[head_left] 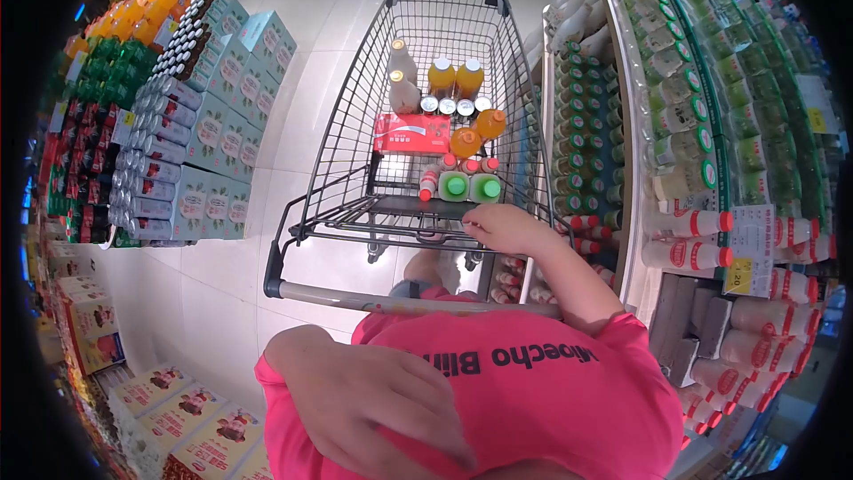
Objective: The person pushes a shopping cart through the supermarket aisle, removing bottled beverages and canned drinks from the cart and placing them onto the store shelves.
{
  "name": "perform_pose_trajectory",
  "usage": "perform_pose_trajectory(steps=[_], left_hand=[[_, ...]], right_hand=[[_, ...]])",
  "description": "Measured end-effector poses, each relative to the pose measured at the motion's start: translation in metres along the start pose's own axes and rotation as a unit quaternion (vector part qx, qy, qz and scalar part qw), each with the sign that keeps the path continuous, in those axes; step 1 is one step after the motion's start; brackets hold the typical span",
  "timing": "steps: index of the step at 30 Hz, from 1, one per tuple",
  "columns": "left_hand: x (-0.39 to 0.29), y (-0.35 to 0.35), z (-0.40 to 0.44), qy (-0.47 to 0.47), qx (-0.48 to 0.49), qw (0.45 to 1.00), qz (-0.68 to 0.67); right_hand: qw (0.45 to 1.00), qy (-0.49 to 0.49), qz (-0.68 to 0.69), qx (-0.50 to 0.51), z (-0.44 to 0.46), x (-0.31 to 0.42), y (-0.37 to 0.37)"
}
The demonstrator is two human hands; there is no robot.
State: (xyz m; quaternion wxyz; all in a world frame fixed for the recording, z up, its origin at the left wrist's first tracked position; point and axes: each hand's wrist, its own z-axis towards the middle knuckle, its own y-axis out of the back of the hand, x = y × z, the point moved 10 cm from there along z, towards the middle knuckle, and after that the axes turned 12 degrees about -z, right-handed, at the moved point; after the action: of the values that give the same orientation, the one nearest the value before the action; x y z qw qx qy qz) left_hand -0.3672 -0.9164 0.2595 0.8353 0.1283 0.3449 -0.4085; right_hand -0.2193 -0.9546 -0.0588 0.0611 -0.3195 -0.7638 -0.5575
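My right hand (508, 229) reaches over the rear of the shopping cart (418, 306), its fingers curled by the dark seat flap (404, 205). What the fingers grip, if anything, is hidden. Just ahead of it stand two green-capped bottles (456, 185), with several red-capped bottles (490, 164) around them. My left hand (378, 400) hangs close to the camera before my pink shirt (542, 391), holding nothing, fingers loosely extended. Farther up the basket are a red box (411, 134), orange drink bottles (469, 80), silver-topped cans (447, 107) and two whitish bottles (404, 91).
Shelves of red-capped bottles (689, 253) and green-capped bottles (671, 116) run close along the right. Stacked drink cartons (218, 133) and cans (160, 160) stand to the left. Printed boxes (200, 418) lie at lower left. Pale tiled floor (306, 80) shows beside the cart.
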Motion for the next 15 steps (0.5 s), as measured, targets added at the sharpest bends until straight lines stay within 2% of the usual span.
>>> perform_pose_trajectory(steps=[5, 8, 11, 14, 15], left_hand=[[0.009, 0.016, -0.005, 0.020, 0.010, 0.999, -0.026], [0.021, 0.017, -0.011, 0.006, -0.025, 1.000, -0.015], [0.051, 0.031, -0.019, 0.123, 0.032, 0.990, -0.055], [0.119, 0.092, -0.044, 0.310, -0.039, 0.949, 0.038], [0.146, 0.128, -0.063, 0.350, -0.066, 0.926, 0.123]], right_hand=[[0.999, 0.023, 0.012, -0.034, -0.003, 0.011, -0.002], [1.000, 0.018, 0.006, -0.015, -0.005, 0.013, -0.002], [0.999, 0.035, 0.026, -0.021, -0.008, 0.023, 0.001], [0.999, 0.026, 0.015, 0.019, -0.009, 0.027, -0.004], [0.999, 0.034, 0.007, 0.005, -0.008, 0.027, -0.003]])
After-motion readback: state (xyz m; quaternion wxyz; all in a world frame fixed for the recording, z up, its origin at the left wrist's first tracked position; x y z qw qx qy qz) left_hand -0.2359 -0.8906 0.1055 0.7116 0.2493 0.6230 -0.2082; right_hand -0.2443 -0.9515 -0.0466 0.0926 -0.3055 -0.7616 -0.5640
